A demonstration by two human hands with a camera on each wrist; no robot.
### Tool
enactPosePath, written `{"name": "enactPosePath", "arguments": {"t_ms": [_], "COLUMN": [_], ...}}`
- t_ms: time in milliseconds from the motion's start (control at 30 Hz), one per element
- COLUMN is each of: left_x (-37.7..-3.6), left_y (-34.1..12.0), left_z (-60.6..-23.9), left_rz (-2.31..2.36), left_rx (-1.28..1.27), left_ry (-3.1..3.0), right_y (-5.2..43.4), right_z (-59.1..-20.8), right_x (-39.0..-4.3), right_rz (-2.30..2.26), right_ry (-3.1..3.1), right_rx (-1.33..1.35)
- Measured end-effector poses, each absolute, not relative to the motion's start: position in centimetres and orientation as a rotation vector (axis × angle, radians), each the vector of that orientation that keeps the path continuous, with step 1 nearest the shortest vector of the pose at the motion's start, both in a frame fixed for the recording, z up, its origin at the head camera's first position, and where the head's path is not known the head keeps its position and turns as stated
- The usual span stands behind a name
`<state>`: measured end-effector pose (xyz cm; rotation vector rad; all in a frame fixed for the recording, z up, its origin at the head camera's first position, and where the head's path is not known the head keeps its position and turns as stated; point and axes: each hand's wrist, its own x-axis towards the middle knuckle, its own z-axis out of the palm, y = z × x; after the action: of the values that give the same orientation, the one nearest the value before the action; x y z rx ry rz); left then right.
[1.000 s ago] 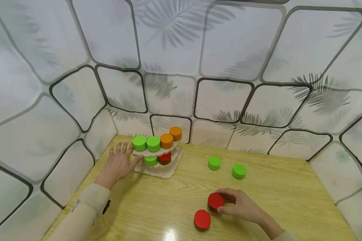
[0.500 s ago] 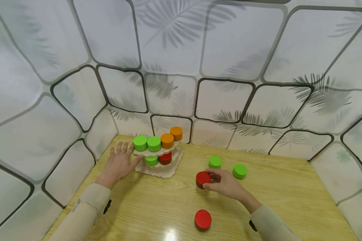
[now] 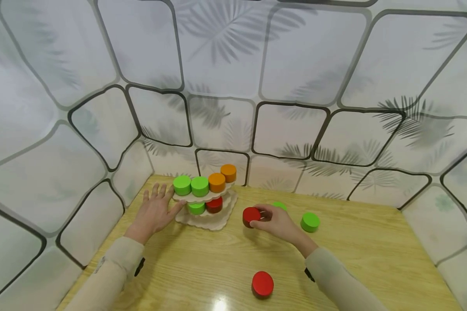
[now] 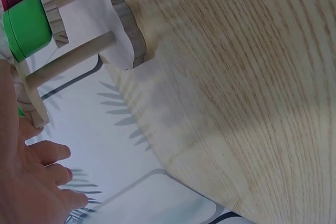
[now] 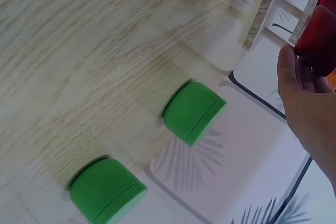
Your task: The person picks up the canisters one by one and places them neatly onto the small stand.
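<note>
Gripping a red disc (image 3: 251,215), the right hand (image 3: 276,222) has its fingers and thumb curled round the piece and holds it just above the table (image 3: 202,268), near the stand (image 3: 208,203) at its 3 o'clock side. In the right wrist view the disc (image 5: 318,38) shows as a glossy red cylinder against the fingertips (image 5: 289,72), with the stand's wooden edge beyond it. Behind the hand, at 12 o'clock from it, a green disc (image 3: 279,204) is mostly hidden; another green disc (image 3: 309,221) lies flat on the table at the hand's 3 o'clock. Both show in the right wrist view as short green cylinders (image 5: 193,112) (image 5: 105,191) lying well apart. A second red disc (image 3: 262,284) lies flat at 6 o'clock, close to the table's near edge.

The left hand (image 3: 154,211) lies flat with fingers straight and spread, holding nothing; its thumb touches the stand at the stand's 9 o'clock side. The stand is pale wood with scalloped tiers. Its top tier carries two green discs (image 3: 190,185) and two orange discs (image 3: 222,177) in a row; the tier below holds one green (image 3: 196,208) and one red (image 3: 214,204).
</note>
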<state>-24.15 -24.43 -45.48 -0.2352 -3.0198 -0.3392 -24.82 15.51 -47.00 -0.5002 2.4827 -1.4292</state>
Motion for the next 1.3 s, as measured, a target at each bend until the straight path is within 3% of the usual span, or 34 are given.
{"name": "enactPosePath", "arguments": {"t_ms": [1300], "left_x": [-24.3], "left_y": [-24.3], "left_z": [-45.5], "left_rz": [-0.337], "left_rx": [-0.224], "left_ry": [-3.021], "right_y": [9.0], "right_z": [-47.0], "right_x": [-28.2], "right_rz": [-1.498], "right_ry": [2.624], "right_rx": [-0.343]}}
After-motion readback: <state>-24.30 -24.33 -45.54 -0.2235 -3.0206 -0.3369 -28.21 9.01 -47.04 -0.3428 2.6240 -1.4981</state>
